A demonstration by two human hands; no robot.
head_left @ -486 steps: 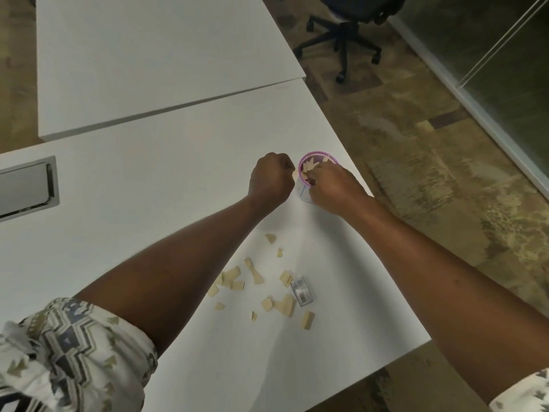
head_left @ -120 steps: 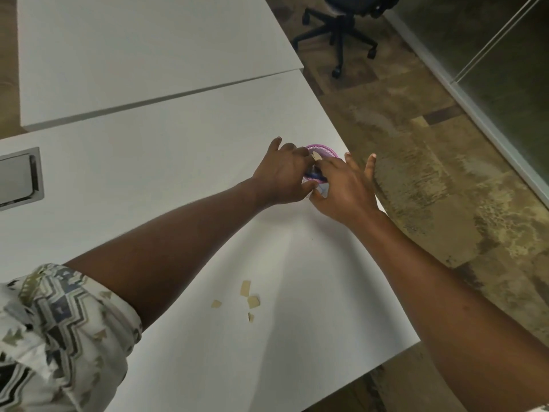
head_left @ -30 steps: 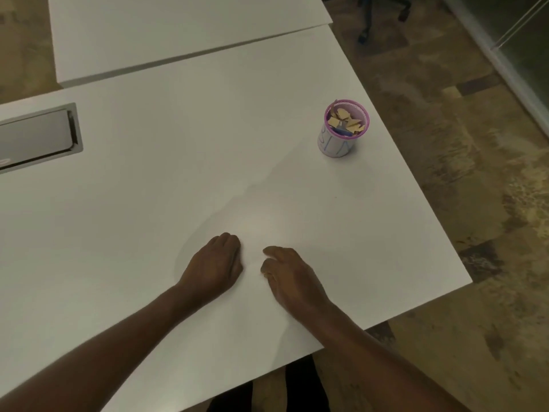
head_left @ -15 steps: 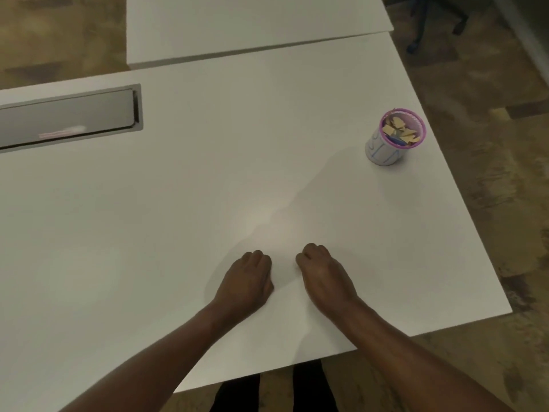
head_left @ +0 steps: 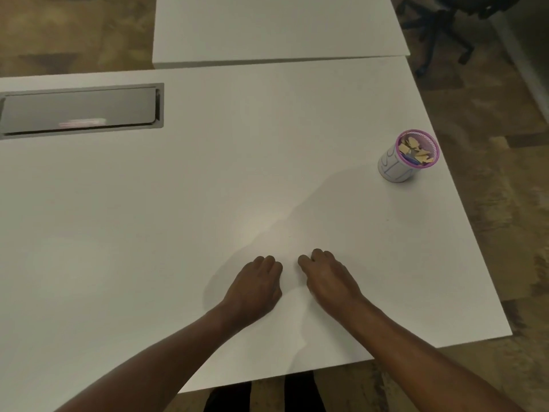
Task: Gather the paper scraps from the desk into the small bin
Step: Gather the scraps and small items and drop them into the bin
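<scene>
A patterned brown floor (head_left: 505, 209) lies round a white desk (head_left: 208, 188), with a second white desk (head_left: 267, 25) butted against it at 12 o'clock and an office chair (head_left: 439, 22) off at 1 o'clock. A grey cable hatch (head_left: 80, 110) sits in the top at 10 o'clock. The small bin (head_left: 392, 169), purple-rimmed, stands upright near the desk's right edge at 2 o'clock, with the paper scraps (head_left: 416, 150) inside it. Near the front edge the left hand (head_left: 255, 288) and right hand (head_left: 329, 281) rest side by side, apart, fingers curled under, nothing showing in either
</scene>
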